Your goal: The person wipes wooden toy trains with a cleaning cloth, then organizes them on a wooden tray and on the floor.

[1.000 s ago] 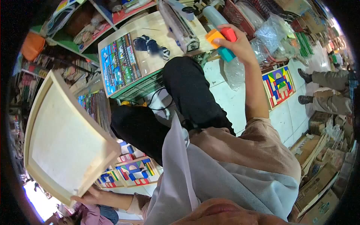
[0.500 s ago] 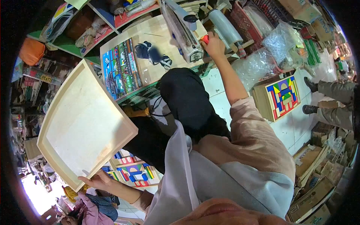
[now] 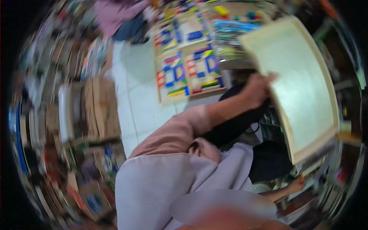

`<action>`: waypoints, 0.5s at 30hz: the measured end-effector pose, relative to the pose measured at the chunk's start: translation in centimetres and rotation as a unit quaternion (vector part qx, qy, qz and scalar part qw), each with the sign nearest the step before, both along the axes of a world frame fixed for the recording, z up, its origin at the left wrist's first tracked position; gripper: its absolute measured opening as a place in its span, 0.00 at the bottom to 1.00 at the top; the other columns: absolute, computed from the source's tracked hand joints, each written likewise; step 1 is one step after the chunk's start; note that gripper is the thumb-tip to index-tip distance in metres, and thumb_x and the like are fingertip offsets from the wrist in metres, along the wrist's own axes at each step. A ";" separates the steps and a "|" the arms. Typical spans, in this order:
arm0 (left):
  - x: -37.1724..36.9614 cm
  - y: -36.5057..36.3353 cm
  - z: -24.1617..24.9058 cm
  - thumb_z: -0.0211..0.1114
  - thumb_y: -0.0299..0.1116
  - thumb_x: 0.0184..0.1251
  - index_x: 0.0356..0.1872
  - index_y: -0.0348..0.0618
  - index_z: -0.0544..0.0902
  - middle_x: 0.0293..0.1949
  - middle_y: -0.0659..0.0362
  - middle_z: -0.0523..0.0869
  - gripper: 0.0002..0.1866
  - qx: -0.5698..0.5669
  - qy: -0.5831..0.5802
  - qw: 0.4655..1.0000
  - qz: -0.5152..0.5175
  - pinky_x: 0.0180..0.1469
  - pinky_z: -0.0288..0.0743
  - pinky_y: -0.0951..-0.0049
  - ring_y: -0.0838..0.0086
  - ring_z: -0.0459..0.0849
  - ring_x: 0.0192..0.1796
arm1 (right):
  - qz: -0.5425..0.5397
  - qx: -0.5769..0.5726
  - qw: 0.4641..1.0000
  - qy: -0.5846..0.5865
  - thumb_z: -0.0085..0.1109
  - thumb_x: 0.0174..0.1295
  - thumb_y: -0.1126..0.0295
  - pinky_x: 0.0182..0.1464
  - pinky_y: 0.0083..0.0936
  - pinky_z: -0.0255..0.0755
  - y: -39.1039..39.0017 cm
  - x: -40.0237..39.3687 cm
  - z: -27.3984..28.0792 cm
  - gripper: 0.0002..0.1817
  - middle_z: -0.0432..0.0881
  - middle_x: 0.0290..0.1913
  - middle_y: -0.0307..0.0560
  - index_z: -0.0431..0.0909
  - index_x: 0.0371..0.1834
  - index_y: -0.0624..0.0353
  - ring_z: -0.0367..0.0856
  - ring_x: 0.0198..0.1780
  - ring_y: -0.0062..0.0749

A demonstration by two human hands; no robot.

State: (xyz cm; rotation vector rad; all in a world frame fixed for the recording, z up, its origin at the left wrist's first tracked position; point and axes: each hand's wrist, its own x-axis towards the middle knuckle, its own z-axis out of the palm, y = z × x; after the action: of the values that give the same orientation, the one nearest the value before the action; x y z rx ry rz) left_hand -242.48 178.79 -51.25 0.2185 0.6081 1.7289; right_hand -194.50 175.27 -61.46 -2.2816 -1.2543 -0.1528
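Observation:
A shallow wooden tray [image 3: 306,88] with a pale inner face and raised rims is tilted up on the right side. My left hand [image 3: 258,90] grips its near rim, fingers closed on the edge. Low on the right, below the tray, my right hand [image 3: 296,186] looks closed, with a small reddish spot at its fingers. Blur hides what it holds. The tray covers much of the area behind it.
Wooden boxes of coloured blocks [image 3: 170,76] stand on the white tiled floor [image 3: 134,96]. A person in a pink top [image 3: 117,17] is beyond them. Stacked cardboard [image 3: 100,109] and shelves line the left; plastic-wrapped goods [image 3: 234,40] lie behind the tray.
The view has swung left, bringing the block boxes and the person to the top. My left hand still holds the tray, which now appears on the right. The table has left view.

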 end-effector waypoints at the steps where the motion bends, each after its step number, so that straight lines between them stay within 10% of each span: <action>1: 0.4 0.1 0.0 0.66 0.37 0.55 0.44 0.34 0.75 0.38 0.55 0.80 0.20 0.030 0.014 0.999 -0.004 0.33 0.78 0.74 0.73 0.82 0.35 | -0.046 0.020 0.995 -0.081 0.52 0.56 0.46 0.39 0.42 0.73 0.3 0.4 -0.9 0.31 0.78 0.35 0.63 0.74 0.43 0.70 0.79 0.37 0.52; 7: 0.8 0.6 -1.4 0.66 0.35 0.54 0.50 0.25 0.67 0.41 0.48 0.78 0.28 0.072 0.032 0.997 -0.022 0.42 0.79 0.65 0.64 0.81 0.42 | -0.058 -0.175 0.970 -0.156 0.46 0.58 0.46 0.38 0.46 0.70 3.0 3.1 -1.4 0.26 0.79 0.40 0.59 0.76 0.41 0.59 0.77 0.37 0.56; 15: -0.4 -0.3 -0.8 0.65 0.34 0.54 0.52 0.25 0.66 0.46 0.46 0.74 0.29 0.097 -0.006 0.995 -0.028 0.48 0.75 0.66 0.60 0.76 0.50 | -0.090 -0.122 0.967 -0.206 0.47 0.62 0.52 0.43 0.42 0.71 3.7 3.9 -3.4 0.22 0.79 0.41 0.53 0.76 0.46 0.58 0.78 0.40 0.48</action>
State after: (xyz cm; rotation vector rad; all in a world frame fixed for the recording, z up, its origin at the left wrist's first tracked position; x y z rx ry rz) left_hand -242.85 178.49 -52.06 0.3588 0.4208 1.7351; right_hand -190.56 179.01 -64.88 -2.6732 -1.3195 -0.5953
